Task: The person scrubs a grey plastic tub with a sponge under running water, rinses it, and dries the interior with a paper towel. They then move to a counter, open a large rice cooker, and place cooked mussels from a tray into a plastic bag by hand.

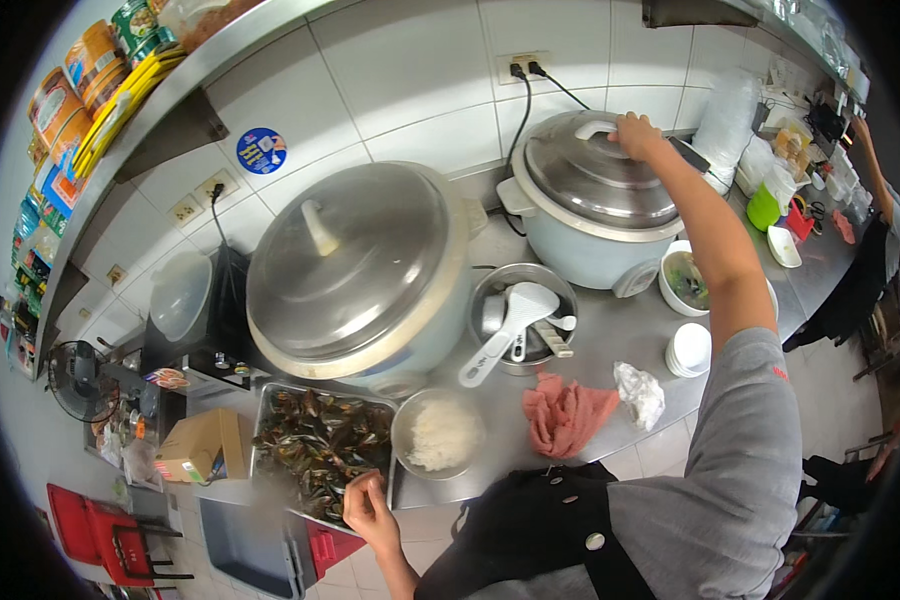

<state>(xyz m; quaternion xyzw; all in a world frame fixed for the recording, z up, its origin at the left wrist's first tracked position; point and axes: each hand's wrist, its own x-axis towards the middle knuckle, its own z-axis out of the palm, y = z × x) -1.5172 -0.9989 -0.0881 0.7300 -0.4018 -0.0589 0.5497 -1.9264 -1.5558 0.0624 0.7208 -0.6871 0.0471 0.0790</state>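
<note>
My right hand [634, 136] grips the white handle of the steel lid [592, 169] on the right rice cooker [585, 251]. The lid appears to rest on the cooker's rim. My left hand [370, 506] has curled fingers and hovers over the front right edge of a metal tray of mussels [322, 442]; whether it holds anything small cannot be told. Beside the tray stands a bowl of cooked rice [439, 433]. A larger lidded rice cooker [352, 270] is at the left. Between the cookers, a steel bowl [525, 367] holds water and utensils, with a white rice paddle [508, 334] across it.
A red cloth [566, 416] and crumpled white paper [640, 395] lie near the counter's front edge. White cups [690, 350] and a bowl of soup [684, 281] stand right. A cardboard box [202, 446] is left. Other people's arms [874, 169] show far right.
</note>
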